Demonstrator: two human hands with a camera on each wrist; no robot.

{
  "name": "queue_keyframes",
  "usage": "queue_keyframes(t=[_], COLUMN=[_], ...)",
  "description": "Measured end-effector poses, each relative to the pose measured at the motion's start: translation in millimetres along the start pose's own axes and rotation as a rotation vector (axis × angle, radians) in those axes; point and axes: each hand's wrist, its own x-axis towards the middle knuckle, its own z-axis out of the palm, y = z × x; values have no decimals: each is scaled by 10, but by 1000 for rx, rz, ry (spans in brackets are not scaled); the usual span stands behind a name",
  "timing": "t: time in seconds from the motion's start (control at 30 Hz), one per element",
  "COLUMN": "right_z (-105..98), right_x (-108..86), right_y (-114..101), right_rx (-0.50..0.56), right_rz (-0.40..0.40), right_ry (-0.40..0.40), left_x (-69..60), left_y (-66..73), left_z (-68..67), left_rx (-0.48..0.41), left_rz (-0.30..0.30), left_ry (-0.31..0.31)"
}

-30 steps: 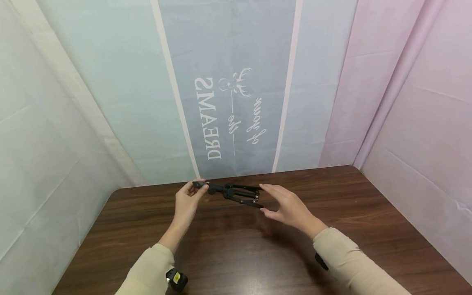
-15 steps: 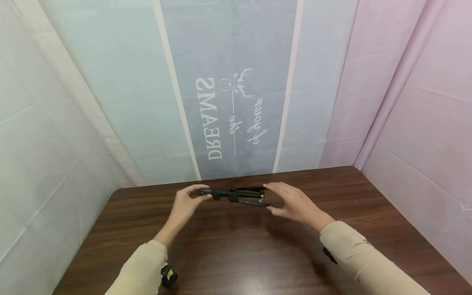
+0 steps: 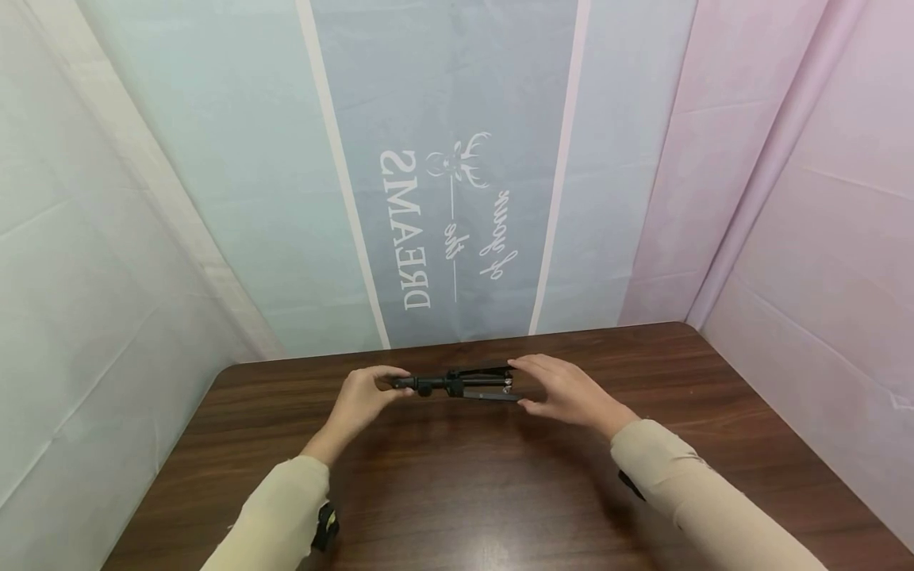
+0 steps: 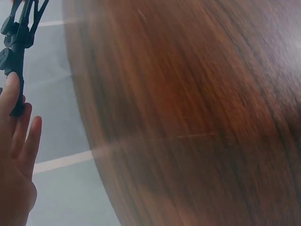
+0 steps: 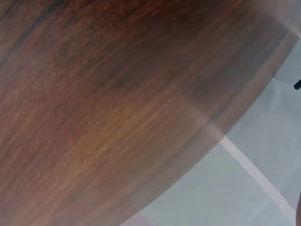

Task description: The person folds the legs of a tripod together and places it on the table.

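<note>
A small black mini tripod (image 3: 455,386) is held sideways above the back of the table, its legs partly spread toward the right. My left hand (image 3: 362,402) pinches its head end between thumb and fingers. At the other end, my right hand (image 3: 571,398) has its thumb on the near leg's tip and fingertips on the far leg's tip. In the left wrist view the tripod (image 4: 18,54) runs up from the left hand (image 4: 16,160), with knobs on its side. The right wrist view catches just a dark leg tip (image 5: 297,85) and a sliver of hand.
The dark wood-grain table (image 3: 457,492) ends at a printed cloth backdrop (image 3: 457,95) just behind the hands. Pale cloth walls stand at left (image 3: 93,262) and right (image 3: 842,238). A dark wrist device (image 3: 324,527) sits at the left sleeve.
Both hands have shifted slightly right with the tripod, mostly in the first half second. The tripod's tilt has levelled out, its head end coming nearer to me and its body turning a little.
</note>
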Motion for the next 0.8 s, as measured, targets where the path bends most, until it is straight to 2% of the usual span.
queue_keyframes(t=[0.37, 0.8], right_z=[241, 320], right_x=[-24, -32], right_y=[105, 68], right_rx=[-40, -31], right_rz=[-37, -25], right_ry=[-45, -81], left_x=[-10, -26], left_y=[-188, -328], left_z=[158, 273], left_rx=[151, 203], left_rz=[11, 46], left_ry=[-115, -180])
